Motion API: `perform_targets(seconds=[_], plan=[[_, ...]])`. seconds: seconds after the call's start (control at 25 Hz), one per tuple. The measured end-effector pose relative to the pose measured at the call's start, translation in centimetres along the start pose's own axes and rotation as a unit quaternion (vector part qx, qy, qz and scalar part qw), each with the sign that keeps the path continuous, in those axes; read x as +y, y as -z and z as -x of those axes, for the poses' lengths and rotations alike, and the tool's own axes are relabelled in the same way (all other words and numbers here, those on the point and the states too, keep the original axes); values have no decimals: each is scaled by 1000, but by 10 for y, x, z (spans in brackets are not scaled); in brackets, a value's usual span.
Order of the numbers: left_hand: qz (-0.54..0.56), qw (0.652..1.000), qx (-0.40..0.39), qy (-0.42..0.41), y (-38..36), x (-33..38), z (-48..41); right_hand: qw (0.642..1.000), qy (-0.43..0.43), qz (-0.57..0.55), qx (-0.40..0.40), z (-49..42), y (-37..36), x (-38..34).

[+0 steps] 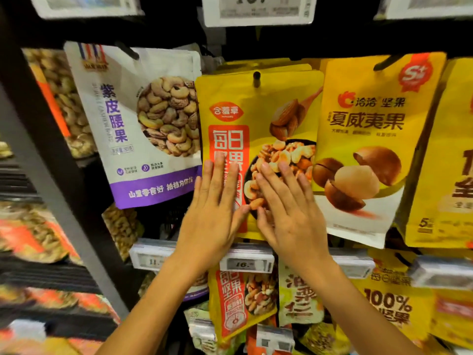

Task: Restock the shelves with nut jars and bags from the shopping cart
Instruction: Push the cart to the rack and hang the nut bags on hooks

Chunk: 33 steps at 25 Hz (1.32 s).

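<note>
Yellow mixed-nut pouch [258, 116]: hung by the hole in its top edge on a black peg [256, 77], in the middle of the hook row. Backed by more yellow pouches on the same peg, their top edges showing just above it. Printed with a red label panel at the left and a bowl of nuts at the right.

Left hand [212, 213]: laid flat on the lower left of the pouch front, over the red panel. Grip wide, fingers straight and close together, thumb spread toward the right. Holding nothing.

Right hand [289, 213]: laid flat on the lower right of the pouch front, over the printed bowl. Grip wide, fingers straight and slightly fanned. Holding nothing. Thumb tips of both hands near each other at the lower middle of the pouch.

Neighbours on the same row:
- At the left, edges meeting: white-and-purple cashew bag [133, 124], hung slightly tilted.
- At the right, edges meeting: yellow macadamia bag [371, 139].
- Further right: another yellow bag [455, 162], cut off by the frame edge.

Below the hands: price tag [245, 263] reading 16, partly hidden by the wrists. Under it, on the lower row, a second mixed-nut bag [240, 298].

Above the row: upper price tag [256, 8], digits blurred.

Far left: black upright [51, 175], with blurred packs of nuts beyond it.
</note>
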<state>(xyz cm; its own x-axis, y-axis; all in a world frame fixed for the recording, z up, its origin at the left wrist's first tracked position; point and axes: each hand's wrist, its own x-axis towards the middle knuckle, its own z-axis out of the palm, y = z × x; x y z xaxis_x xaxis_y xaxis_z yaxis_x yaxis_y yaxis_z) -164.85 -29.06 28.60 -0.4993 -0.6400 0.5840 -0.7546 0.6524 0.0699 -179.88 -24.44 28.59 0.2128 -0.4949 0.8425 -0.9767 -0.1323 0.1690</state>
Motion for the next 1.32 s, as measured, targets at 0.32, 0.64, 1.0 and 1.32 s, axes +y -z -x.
perform_targets(seconds=[0.32,0.64,1.0,1.32], plan=[[184,903,303,245,53,-34,40,811,-198,-546,-74,-82,18,-94],[236,878,284,304,46,-50,12,756,-352,-532,-148,-113,-27,-65],[267,892,264,250,49,-42,20,838,-237,-485,-81,-61,13,-90],[180,910,283,243,45,-43,23,936,-190,-271,-122,-65,14,-99]])
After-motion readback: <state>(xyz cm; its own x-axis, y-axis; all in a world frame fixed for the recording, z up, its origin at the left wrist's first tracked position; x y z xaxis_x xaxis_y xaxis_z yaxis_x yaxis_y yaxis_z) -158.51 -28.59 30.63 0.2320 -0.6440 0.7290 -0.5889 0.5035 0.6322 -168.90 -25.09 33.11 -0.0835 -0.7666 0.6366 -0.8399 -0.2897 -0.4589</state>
